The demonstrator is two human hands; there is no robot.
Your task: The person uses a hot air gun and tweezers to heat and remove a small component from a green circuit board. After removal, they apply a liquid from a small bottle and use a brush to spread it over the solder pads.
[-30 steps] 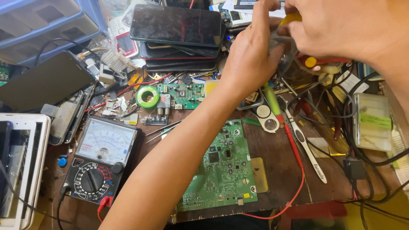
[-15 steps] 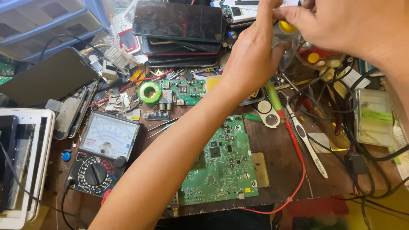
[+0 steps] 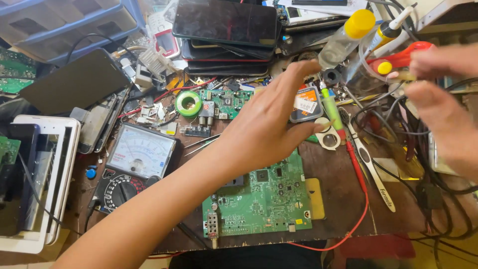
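Observation:
My left hand [image 3: 269, 127] hovers open with fingers spread over the cluttered bench, just above the top edge of a green circuit board [image 3: 264, 201]. Its fingertips are near a small round tin [image 3: 304, 104] and a green pen-shaped tool [image 3: 331, 107]. My right hand [image 3: 438, 104] is blurred at the right edge, fingers pinched close together near a red and yellow tool [image 3: 398, 62]; I cannot tell whether it holds anything. A clear bottle with a yellow cap [image 3: 343, 37] stands free behind the left hand's fingers.
An analog multimeter [image 3: 134, 164] lies left of the board. A green solder roll [image 3: 189, 103] and a smaller circuit board [image 3: 226, 102] sit behind it. Stacked phones [image 3: 224, 25] are at the back, white tablet frames [image 3: 40, 184] on the left, and tweezers [image 3: 368, 164] among tangled cables on the right.
Both hands left the yellow-capped bottle at the back. The left hand dropped towards me and opened; the right hand swung out to the right.

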